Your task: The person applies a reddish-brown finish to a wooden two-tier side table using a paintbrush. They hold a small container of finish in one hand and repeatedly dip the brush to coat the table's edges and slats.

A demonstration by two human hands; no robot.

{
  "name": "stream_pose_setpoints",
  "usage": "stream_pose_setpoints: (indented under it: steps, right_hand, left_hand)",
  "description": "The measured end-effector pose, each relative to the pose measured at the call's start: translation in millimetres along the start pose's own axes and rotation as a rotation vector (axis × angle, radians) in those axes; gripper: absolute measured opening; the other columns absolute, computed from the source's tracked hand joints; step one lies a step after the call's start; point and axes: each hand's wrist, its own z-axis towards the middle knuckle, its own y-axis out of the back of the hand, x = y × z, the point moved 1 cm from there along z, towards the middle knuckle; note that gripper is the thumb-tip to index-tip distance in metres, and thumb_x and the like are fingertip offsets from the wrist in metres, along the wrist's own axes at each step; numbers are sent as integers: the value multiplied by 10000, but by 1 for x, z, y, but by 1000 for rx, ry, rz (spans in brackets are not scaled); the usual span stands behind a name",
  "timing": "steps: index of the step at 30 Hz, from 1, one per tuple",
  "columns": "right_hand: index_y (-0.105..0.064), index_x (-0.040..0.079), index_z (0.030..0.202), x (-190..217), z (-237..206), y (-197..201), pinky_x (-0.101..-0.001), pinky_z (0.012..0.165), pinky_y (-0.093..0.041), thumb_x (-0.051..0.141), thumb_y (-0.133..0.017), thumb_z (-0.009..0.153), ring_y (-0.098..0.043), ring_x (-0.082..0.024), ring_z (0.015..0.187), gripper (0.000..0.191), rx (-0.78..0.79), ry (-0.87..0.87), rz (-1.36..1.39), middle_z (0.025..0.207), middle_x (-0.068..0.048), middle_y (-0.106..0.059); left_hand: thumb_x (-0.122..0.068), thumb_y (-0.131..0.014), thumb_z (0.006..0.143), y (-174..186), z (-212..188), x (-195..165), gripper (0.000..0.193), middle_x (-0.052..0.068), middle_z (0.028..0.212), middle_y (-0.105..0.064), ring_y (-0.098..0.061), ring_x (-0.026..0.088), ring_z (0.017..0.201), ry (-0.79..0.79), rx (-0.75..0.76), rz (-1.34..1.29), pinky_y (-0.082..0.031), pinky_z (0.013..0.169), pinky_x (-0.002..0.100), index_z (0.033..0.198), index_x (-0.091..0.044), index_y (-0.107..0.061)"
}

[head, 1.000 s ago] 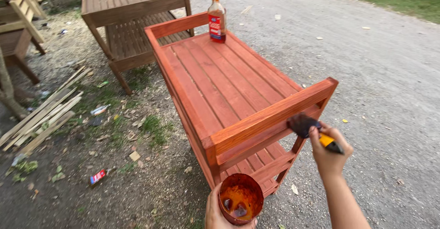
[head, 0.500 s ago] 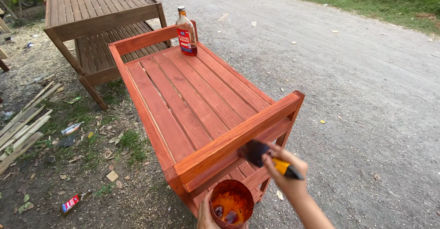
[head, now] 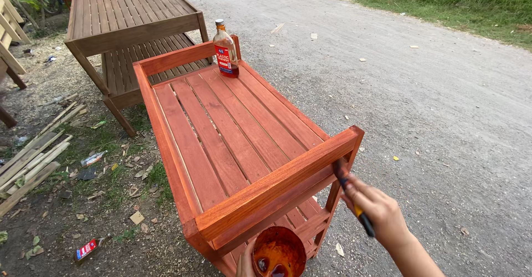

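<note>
Brush against the red cart's near rail

Lower right, the right hand (head: 378,210) is closed around a brush (head: 350,192), bristles touching the cart (head: 221,138) rail. Bottom centre, the left hand (head: 246,263) grips a stain cup (head: 279,253). A bottle (head: 225,51) stands at the cart's far end.

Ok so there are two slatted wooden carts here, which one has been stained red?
The near cart, with the glass bottle on it. Its slats are glossy red-orange; the far cart is dull bare brown.
</note>
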Motion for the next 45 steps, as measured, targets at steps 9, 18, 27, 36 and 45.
stream_pose_setpoints:
  steps: [9, 18, 27, 36, 45]
  right_hand:
    - [-725, 154, 1208, -37, 13, -12, -376, 1028, -528, 127, -645, 845, -577, -260, 1319, 372, 195, 222, -113, 1378, -35, -654]
    - [-711, 106, 1141, -49, 12, -7, -376, 1053, -495, 137, -666, 810, -516, -294, 1369, 335, 374, 406, -243, 1412, -122, -619]
    - [-760, 198, 1061, -43, 13, -14, -306, 996, -588, 259, -747, 880, -634, -113, 1213, 191, 209, -121, 48, 1344, 39, -692]
    - [-752, 159, 846, -10, 13, -17, -351, 931, -617, 156, -824, 799, -748, -240, 1095, 86, -102, -121, 17, 1065, -16, -808]
    - [-782, 48, 946, 20, 13, -12, -291, 880, -625, 86, -832, 774, -787, -157, 1016, 183, 66, -554, 297, 1101, -56, -811]
  left_hand:
    - [-419, -771, 860, -13, -2, -9, 828, 269, 1236, -636, -694, 368, 1167, 160, 67, 224, -548, 1035, 500, 1420, 61, -394]
    - [-435, -757, 862, -20, -5, -9, 798, 248, 1231, -644, -694, 352, 1173, 205, 80, 253, -543, 1040, 486, 1411, 39, -424]
    - [-451, -743, 864, -10, 5, -4, 770, 226, 1226, -653, -694, 336, 1178, 193, 132, 241, -539, 1045, 472, 1403, 17, -453]
    - [-467, -729, 866, 6, 3, 4, 744, 204, 1220, -661, -694, 319, 1184, 194, 177, 212, -535, 1050, 458, 1394, -5, -483]
    - [-483, -715, 868, 36, -30, 10, 719, 183, 1215, -670, -694, 303, 1190, 188, 124, 149, -531, 1055, 444, 1385, -27, -512]
